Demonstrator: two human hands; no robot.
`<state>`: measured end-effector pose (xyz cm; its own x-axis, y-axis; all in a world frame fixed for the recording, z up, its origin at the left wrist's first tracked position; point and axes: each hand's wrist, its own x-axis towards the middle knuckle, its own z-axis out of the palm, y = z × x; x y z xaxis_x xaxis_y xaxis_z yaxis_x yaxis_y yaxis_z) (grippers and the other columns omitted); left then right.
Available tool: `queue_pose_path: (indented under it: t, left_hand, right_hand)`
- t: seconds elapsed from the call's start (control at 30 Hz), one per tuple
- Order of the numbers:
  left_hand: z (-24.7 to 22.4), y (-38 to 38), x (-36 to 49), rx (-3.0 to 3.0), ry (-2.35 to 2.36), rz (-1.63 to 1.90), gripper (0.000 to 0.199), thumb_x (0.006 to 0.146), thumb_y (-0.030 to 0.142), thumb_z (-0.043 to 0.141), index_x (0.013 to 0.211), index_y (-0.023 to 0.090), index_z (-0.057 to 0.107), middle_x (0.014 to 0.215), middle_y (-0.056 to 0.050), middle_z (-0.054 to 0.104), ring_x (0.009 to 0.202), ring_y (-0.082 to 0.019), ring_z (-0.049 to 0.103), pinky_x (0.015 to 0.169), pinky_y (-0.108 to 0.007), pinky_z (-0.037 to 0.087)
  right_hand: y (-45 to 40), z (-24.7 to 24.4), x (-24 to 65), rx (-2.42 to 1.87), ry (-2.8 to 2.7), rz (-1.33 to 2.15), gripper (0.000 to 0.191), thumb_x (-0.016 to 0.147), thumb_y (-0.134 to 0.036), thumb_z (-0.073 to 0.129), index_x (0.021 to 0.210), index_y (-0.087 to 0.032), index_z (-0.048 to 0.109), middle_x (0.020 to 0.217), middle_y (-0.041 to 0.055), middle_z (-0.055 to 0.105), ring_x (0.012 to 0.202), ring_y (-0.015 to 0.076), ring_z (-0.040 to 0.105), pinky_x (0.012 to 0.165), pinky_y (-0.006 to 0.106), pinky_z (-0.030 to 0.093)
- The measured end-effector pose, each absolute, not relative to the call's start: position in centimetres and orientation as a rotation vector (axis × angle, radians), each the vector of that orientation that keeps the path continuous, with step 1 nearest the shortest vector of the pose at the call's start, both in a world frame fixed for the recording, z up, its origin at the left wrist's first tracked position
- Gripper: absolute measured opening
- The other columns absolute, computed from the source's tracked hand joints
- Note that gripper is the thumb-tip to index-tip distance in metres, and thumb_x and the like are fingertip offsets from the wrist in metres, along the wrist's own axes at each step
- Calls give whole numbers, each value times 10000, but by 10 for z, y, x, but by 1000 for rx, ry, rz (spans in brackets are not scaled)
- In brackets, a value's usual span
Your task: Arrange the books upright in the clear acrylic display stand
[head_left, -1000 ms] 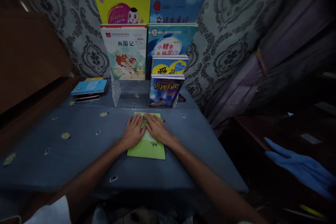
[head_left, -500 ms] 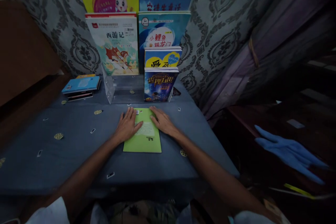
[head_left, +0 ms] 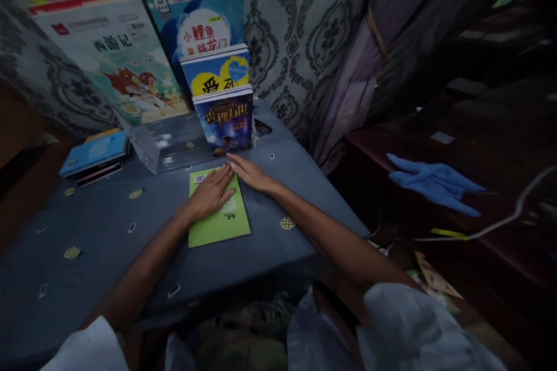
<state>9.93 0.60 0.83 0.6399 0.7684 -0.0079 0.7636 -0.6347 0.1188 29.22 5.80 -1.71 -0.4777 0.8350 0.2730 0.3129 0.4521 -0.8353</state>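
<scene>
A green book (head_left: 220, 231) lies flat on the table, a barcode at its top left corner. My left hand (head_left: 210, 192) rests flat across the upper part of the book, fingers stretched out toward its top right corner. Beside it, my right hand (head_left: 250, 173) lies at the book's upper right edge, fingers extended, its fingertips close to or touching the left ones. Just behind stands a dark blue book (head_left: 228, 122) at the front of a clear book stand (head_left: 145, 148). Neither hand grips anything.
More upright books fill the stand, among them a white-covered book (head_left: 113, 58) and a teal book (head_left: 195, 17). A small stack of books (head_left: 96, 153) lies at the left. Eyeglasses (head_left: 262, 126) sit behind the stand. A blue glove (head_left: 435, 182) lies on a dark surface at right.
The view has swung to the right. My left hand has slid right over the green book, and my right hand has moved up to the book's top right corner.
</scene>
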Motion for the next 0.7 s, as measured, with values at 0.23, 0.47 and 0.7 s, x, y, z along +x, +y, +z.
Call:
queue_pose_path:
  t: [0.23, 0.47, 0.7]
  left_hand:
    - [11, -56, 112, 2855, 962, 77, 647, 1050, 531, 279, 1580, 159, 283, 1654, -120, 296, 1570, -224, 147, 1279, -477, 127]
    - [7, -97, 121, 2897, 894, 66, 545, 1087, 382, 264, 1590, 171, 251, 1644, -89, 325, 1552, -189, 213, 1279, -432, 180]
    - [2, -90, 119, 2898, 947, 155, 485, 1094, 255, 220, 1570, 201, 295, 1640, -70, 331, 1540, -159, 241, 1263, -409, 254]
  right_hand:
    - [55, -24, 293, -964, -2177, 820, 530, 1055, -411, 354, 1513, -155, 429, 1504, 136, 548, 1380, 235, 529, 1172, 451, 399]
    - [48, -31, 288, -996, -2327, 581, 493, 1033, -347, 404, 1471, -142, 500, 1531, 141, 516, 1470, 243, 416, 1217, 457, 339]
    - [50, -37, 286, -958, -2341, 509, 460, 1028, -317, 402, 1424, -141, 556, 1514, 154, 531, 1470, 247, 415, 1208, 493, 351]
